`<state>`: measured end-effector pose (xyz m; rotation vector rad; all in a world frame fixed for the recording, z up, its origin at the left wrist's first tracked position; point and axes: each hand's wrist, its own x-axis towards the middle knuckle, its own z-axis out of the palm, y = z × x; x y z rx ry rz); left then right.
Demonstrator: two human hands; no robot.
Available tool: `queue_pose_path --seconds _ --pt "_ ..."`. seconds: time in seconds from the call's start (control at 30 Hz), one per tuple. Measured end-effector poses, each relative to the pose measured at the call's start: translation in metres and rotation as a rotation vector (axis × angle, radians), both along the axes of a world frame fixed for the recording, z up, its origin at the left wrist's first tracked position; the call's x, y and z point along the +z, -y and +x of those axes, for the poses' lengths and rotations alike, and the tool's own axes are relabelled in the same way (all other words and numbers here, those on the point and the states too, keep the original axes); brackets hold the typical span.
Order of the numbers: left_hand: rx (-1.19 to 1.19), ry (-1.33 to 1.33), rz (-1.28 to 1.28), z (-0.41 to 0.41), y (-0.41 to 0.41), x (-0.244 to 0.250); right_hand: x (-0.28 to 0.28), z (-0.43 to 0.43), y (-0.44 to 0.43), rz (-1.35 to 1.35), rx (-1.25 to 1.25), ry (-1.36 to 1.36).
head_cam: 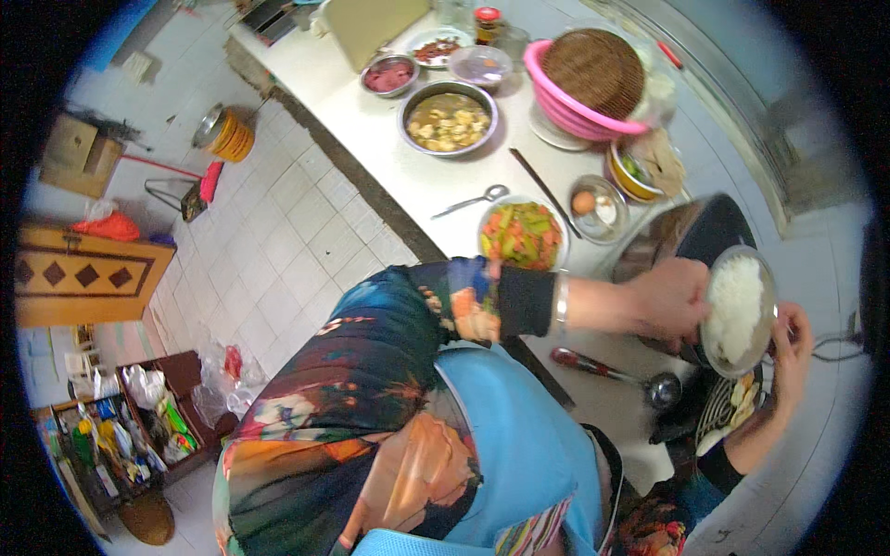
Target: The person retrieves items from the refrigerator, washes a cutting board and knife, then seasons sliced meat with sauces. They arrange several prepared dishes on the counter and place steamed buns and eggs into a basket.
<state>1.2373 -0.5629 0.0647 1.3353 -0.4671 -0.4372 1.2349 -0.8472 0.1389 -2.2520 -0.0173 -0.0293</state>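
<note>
A round metal bowl of white rice (738, 309) is tilted over the counter's right side. My right hand (793, 340) grips its outer rim, thumb and fingers bent around the edge. My left hand (671, 302), a bracelet on its wrist, is curled and blurred at the bowl's near side; whether it holds anything is unclear. Behind the hands stands a large dark pot (716, 222), partly hidden. Below them lie a ladle with a red-brown handle (591, 363) and a dark pan with a wire rack (726, 410) and pale food pieces.
On the counter (389, 174) stand a dish of mixed vegetables (523, 235), a bowl of soup (448, 124), a spoon (473, 200), dark chopsticks (544, 191), a bowl with an egg (598, 208) and a pink basket (591, 121). Open bins (104, 445) stand on the floor.
</note>
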Motion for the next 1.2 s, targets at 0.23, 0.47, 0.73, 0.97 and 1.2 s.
queue_pose_path --seconds 0.23,0.47,0.73,0.97,1.2 --pt "0.388 -0.295 0.161 0.005 -0.22 -0.043 -0.081 0.098 -0.248 0.147 0.355 -0.092" --pt "0.805 -0.35 0.329 -0.009 -0.397 -0.106 -0.166 0.154 -0.47 0.192 0.597 -0.284" --pt "0.978 -0.461 0.251 -0.008 -0.483 -0.164 -0.228 0.185 -0.598 -0.029 0.651 -0.276" --pt "1.028 -0.545 0.184 0.015 -0.513 -0.208 -0.252 0.206 -0.652 -0.339 0.696 -0.148" --pt "1.051 -0.623 0.134 0.033 -0.522 -0.242 -0.27 0.216 -0.679 -0.605 0.776 -0.123"
